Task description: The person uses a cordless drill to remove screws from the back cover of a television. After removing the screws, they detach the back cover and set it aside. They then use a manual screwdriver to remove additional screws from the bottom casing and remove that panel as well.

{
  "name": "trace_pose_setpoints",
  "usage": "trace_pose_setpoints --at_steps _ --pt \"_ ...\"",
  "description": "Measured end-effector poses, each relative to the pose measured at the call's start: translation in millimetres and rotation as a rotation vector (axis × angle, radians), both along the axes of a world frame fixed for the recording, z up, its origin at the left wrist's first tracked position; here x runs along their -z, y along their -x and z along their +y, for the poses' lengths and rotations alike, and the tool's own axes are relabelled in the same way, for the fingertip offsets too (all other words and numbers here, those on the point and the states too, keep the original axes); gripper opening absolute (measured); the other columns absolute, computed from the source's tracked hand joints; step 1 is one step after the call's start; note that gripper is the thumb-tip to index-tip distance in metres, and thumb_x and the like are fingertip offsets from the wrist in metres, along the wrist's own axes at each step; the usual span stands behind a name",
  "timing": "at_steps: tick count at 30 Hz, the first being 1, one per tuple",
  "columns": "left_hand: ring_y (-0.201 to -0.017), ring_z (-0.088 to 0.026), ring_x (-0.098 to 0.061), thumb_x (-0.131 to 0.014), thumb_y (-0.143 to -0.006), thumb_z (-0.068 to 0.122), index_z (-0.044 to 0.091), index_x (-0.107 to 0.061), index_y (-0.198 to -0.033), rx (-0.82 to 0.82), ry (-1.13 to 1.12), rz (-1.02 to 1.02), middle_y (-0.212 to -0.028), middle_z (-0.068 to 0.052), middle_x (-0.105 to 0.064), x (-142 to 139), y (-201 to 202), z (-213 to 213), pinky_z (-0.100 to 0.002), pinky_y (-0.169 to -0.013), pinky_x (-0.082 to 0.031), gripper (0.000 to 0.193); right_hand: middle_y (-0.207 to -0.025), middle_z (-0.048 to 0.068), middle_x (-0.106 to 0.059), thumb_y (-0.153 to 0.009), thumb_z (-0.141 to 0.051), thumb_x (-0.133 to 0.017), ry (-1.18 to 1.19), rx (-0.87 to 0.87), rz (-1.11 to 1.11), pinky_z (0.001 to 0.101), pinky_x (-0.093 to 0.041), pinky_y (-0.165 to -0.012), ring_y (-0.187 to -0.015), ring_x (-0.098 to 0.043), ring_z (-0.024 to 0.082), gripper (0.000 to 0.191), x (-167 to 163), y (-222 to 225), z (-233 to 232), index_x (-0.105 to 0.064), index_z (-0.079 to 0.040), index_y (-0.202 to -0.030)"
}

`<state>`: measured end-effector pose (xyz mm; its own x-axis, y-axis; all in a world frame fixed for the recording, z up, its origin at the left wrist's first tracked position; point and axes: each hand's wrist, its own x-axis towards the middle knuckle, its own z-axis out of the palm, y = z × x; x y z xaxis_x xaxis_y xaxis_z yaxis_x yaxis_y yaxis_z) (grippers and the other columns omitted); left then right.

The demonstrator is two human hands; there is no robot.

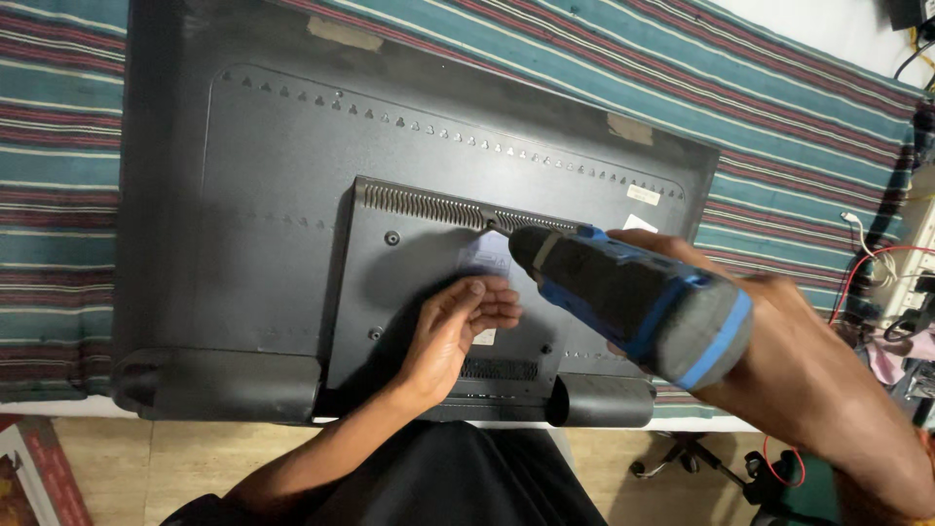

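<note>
A: Where does the power drill (623, 302) sit?

B: In the right hand (779, 341), its grip wrapped round the handle, bit tip at the ribbed vent of the flat-screen television (253, 195) lying face-down on striped cloth (58, 146).

A: Advice?

B: Keep the bit square; the left hand (453, 331), fingers loose, steadies the matte plastic back panel.
</note>
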<state>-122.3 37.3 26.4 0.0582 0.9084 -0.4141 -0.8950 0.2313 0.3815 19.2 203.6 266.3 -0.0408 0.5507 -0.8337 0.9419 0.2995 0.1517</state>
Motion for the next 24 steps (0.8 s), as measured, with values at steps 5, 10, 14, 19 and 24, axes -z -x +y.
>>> trace_pose_setpoints --at_steps 5,10,14,19,24 --pt "-0.108 -0.026 -0.07 -0.051 -0.108 0.028 -0.003 -0.062 -0.125 -0.023 -0.004 -0.04 -0.115 -0.017 -0.071 -2 5 6 -0.043 -0.102 -0.057 0.037 -0.085 0.005 -0.078 -0.073 -0.032 -0.085 -0.101 0.139 0.351 0.0331 -0.061 -0.068 -0.069 -0.077 0.017 0.088 -9 -70 -27 -0.049 -0.021 -0.153" --pt "-0.102 -0.027 -0.072 -0.049 -0.108 0.033 -0.002 -0.062 -0.125 0.003 -0.006 -0.084 -0.11 -0.016 -0.073 -1 7 25 -0.043 -0.097 -0.058 0.042 -0.086 0.005 -0.078 -0.072 -0.03 -0.084 -0.07 0.564 0.96 0.0332 -0.061 -0.069 -0.071 -0.077 0.017 0.086 0 -141 -79 -0.05 -0.019 -0.15" --pt "-0.091 -0.024 -0.073 -0.049 -0.107 0.037 -0.002 -0.066 -0.119 0.026 -0.015 -0.099 -0.101 -0.015 -0.074 7 5 32 -0.039 -0.086 -0.06 0.044 -0.087 0.006 -0.078 -0.072 -0.027 -0.084 -0.11 0.753 1.049 0.0332 -0.061 -0.07 -0.072 -0.077 0.018 0.084 32 -179 -128 -0.051 -0.018 -0.149" --pt "-0.078 -0.019 -0.069 -0.055 -0.108 0.032 0.0 -0.068 -0.108 0.086 -0.03 0.06 -0.092 -0.013 -0.071 18 12 24 -0.034 -0.067 -0.056 0.034 -0.088 0.007 -0.078 -0.071 -0.025 -0.083 -0.21 0.86 0.823 0.0332 -0.061 -0.071 -0.073 -0.077 0.018 0.081 97 -212 -178 -0.053 -0.016 -0.146" --pt "-0.078 -0.015 -0.066 -0.053 -0.109 0.027 0.001 -0.067 -0.107 -0.09 -0.021 0.178 -0.096 -0.011 -0.071 17 56 15 -0.03 -0.069 -0.055 0.029 -0.088 0.007 -0.078 -0.071 -0.022 -0.083 -0.237 0.898 0.764 0.0332 -0.061 -0.072 -0.075 -0.077 0.018 0.079 138 -220 -201 -0.054 -0.014 -0.144"
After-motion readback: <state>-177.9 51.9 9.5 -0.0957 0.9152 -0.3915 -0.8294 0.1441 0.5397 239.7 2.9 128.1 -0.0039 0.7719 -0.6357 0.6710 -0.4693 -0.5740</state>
